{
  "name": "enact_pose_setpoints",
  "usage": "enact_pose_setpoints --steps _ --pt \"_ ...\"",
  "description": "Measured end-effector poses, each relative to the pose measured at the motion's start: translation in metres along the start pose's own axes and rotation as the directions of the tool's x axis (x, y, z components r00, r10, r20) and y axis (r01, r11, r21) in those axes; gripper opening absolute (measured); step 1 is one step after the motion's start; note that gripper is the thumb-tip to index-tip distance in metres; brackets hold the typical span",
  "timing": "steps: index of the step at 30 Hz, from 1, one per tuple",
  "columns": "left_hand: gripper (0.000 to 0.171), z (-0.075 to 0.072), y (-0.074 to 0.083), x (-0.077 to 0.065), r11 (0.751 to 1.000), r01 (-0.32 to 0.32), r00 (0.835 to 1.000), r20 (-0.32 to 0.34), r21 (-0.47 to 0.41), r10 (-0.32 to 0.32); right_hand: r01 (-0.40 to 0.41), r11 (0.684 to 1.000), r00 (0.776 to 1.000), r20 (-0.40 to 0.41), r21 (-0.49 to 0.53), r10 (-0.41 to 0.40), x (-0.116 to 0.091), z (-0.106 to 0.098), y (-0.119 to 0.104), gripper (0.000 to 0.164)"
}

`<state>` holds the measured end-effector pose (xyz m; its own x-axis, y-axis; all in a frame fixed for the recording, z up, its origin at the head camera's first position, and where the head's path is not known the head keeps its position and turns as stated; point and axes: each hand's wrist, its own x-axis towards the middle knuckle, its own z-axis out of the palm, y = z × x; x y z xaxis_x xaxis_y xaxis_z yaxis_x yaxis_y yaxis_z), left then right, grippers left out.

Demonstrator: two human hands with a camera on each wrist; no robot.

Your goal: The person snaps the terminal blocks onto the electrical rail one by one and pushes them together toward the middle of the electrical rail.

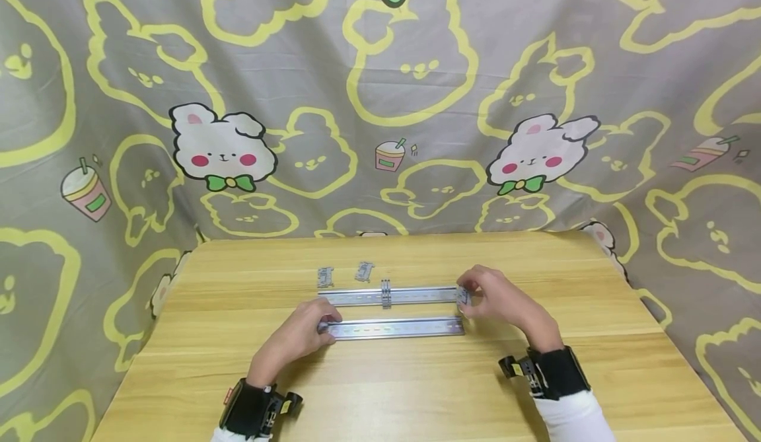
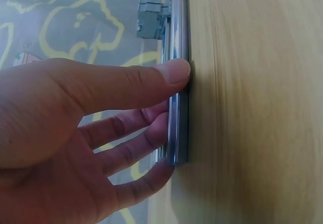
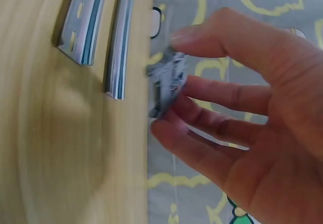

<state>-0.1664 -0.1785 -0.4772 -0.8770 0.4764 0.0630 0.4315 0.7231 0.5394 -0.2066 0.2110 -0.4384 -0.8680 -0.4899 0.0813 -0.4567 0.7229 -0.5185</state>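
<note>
Two slotted metal DIN rails lie parallel on the table. My left hand [image 1: 303, 328] grips the left end of the near rail [image 1: 395, 328], its thumb on the near edge and fingers behind in the left wrist view. At the right end of the far rail [image 1: 422, 294], my right hand [image 1: 496, 296] pinches a small grey terminal block [image 3: 169, 82] between thumb and fingertips. The right wrist view puts this block beside the rail ends, raised off the wood. A few thin grey terminal blocks [image 1: 386, 293] sit upright across the middle of the far rail.
Behind the far rail, two loose grey terminal blocks [image 1: 325, 276] lie flat on the wooden table [image 1: 404, 389]. A grey curtain [image 1: 315, 72] with cartoon animals hangs around the table's back and sides. Each wrist wears a black strap with a small camera.
</note>
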Motion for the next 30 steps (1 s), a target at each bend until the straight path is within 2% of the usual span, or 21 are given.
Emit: enact_pose_setpoints --steps 6,11,20,26,30 --pt "0.028 0.0 -0.001 0.002 1.0 -0.011 1.0 -0.003 -0.012 0.011 -0.028 0.993 0.998 0.055 0.113 0.022 -0.02 -0.002 0.008 0.038" --pt "0.029 0.0 -0.002 0.001 1.0 -0.025 1.0 -0.005 -0.017 0.025 -0.027 0.982 0.995 0.096 0.185 0.01 -0.03 0.002 0.013 0.038" --pt "0.029 0.0 -0.003 0.001 1.0 -0.013 1.0 -0.006 -0.017 0.013 -0.034 0.955 0.992 0.13 0.295 -0.005 -0.028 0.009 0.013 0.042" --pt "0.029 0.0 -0.002 0.0 1.0 -0.012 1.0 -0.002 -0.023 0.012 -0.02 0.946 0.99 0.137 0.322 -0.025 -0.027 0.014 0.014 0.042" --pt "0.028 0.0 -0.003 -0.001 1.0 -0.012 1.0 -0.008 -0.022 0.012 -0.049 0.947 0.988 0.154 0.316 -0.001 -0.026 0.016 0.015 0.043"
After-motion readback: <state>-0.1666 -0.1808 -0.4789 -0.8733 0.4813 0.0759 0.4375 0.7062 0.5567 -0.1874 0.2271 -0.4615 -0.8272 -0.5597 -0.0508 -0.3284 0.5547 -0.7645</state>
